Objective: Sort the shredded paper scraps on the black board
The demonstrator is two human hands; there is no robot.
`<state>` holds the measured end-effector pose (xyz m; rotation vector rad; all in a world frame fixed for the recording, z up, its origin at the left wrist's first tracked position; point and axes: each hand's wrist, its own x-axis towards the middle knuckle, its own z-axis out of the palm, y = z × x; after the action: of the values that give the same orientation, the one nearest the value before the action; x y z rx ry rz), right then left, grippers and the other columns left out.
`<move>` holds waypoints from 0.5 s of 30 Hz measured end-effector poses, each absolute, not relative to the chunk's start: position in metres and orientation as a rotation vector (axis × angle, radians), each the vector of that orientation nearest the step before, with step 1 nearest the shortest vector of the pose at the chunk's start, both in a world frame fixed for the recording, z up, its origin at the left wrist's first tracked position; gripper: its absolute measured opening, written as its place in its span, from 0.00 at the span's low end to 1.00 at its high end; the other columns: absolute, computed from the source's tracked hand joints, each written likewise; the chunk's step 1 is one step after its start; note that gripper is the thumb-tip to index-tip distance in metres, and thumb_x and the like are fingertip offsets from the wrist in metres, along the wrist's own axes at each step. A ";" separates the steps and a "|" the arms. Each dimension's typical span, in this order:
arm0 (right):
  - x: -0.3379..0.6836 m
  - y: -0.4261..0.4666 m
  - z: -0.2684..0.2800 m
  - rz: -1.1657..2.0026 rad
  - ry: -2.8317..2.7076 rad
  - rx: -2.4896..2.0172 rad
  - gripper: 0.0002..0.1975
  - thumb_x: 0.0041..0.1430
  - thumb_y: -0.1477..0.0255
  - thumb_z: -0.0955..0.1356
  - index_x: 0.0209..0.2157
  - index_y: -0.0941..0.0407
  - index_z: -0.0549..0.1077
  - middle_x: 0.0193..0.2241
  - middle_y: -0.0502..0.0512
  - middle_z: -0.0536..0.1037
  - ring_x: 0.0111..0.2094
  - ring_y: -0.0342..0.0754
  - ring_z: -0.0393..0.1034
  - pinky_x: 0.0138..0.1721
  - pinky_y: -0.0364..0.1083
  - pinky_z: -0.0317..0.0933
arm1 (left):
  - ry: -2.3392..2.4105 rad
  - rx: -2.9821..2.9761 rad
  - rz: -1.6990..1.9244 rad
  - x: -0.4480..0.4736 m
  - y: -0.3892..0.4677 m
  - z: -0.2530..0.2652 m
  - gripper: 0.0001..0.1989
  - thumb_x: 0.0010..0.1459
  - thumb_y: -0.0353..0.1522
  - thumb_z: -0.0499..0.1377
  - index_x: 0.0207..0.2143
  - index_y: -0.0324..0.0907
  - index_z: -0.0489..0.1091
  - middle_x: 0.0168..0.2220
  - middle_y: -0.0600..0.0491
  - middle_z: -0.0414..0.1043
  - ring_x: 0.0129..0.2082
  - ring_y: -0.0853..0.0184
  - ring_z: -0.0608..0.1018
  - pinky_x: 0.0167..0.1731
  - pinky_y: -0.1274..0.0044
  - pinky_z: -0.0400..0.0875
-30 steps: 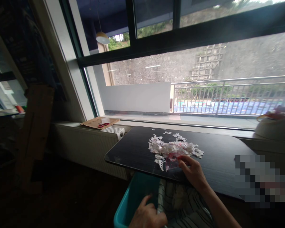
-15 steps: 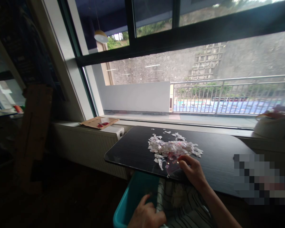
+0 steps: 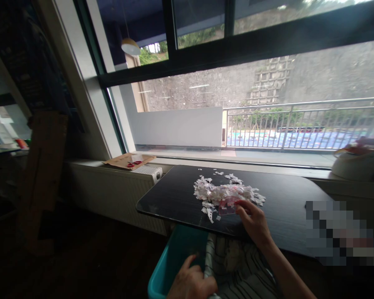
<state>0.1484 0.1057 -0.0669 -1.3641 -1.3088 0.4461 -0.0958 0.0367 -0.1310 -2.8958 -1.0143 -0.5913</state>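
Observation:
In the head view, my right hand (image 3: 252, 218) pinches a see-through pink plastic protractor (image 3: 228, 206) just above the black table (image 3: 168, 195). The protractor's far edge meets the near side of a pile of torn white paper scraps (image 3: 216, 192). A few scraps lie loose in front of the pile. Below the table edge, my left hand (image 3: 195, 280) has its fingers curled at the side of a teal plastic bin (image 3: 162, 265), its thumb stretched over the opening. The grip on the rim is partly hidden by the hand.
Striped clothing (image 3: 243, 265) covers my lap beside the bin. Red-handled scissors (image 3: 134, 163) lie on brown paper (image 3: 116, 160) above a radiator (image 3: 124, 187). A white pot (image 3: 347, 164) stands on the sill at right. Tall cardboard (image 3: 46, 166) leans at left. A blurred patch covers the right table end.
My right hand has moved the protractor up from the near table edge to the paper pile, and it now lies flatter in view. My left hand stays at the bin.

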 end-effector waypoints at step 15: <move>0.149 0.103 -0.064 0.404 -1.266 -1.398 0.13 0.50 0.65 0.63 0.29 0.56 0.76 0.23 0.50 0.76 0.27 0.48 0.71 0.32 0.44 0.61 | -1.015 -2.891 -0.574 -0.095 0.038 -0.138 0.05 0.56 0.35 0.63 0.28 0.46 0.73 0.17 0.61 0.65 0.23 0.70 0.73 0.51 0.66 0.62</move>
<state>0.1488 0.1031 -0.0643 -1.3980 -1.2664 0.4045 -0.0954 0.0381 -0.1380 -2.8910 -1.0152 -0.5735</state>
